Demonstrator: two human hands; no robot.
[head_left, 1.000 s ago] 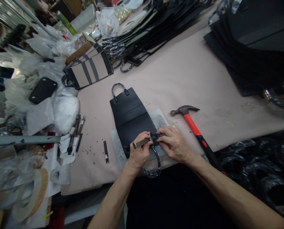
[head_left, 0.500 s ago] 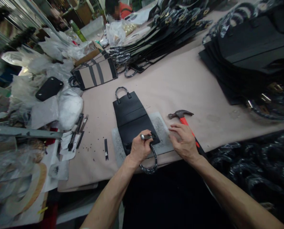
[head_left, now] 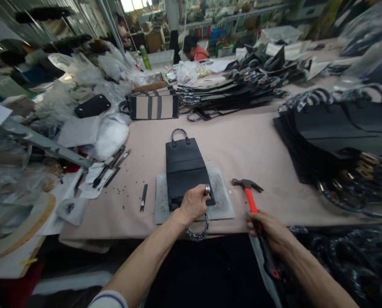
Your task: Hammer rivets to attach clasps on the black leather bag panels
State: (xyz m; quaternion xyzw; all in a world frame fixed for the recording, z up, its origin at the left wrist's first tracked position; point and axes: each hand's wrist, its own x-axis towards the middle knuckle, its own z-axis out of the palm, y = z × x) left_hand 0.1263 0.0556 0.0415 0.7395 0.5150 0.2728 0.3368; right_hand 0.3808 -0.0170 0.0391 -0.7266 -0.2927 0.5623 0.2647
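A black handbag panel (head_left: 187,164) with a wrapped loop handle at each end lies partly on a pale, worn slab (head_left: 224,201). My left hand (head_left: 193,203) is over the panel's near end, its fingers closed around a short metal punch (head_left: 207,189) held upright against the leather. The near handle (head_left: 199,234) hangs down past the table edge below that hand. My right hand (head_left: 268,229) grips a claw hammer (head_left: 249,192) by its red and black handle. The hammer's head rests at or just above the table, right of the slab.
A flat dark strip tool (head_left: 143,198) and scattered small dark bits lie left of the slab. Stacked black bag panels (head_left: 341,124) stand at the right. More panels (head_left: 223,96) and a striped bag (head_left: 154,107) lie at the back. Plastic bags (head_left: 114,134) crowd the left. A person sits far behind.
My right hand has gone from open beside the hammer to gripping its handle. My left hand still holds the punch on the panel. The camera view has tilted up and levelled.
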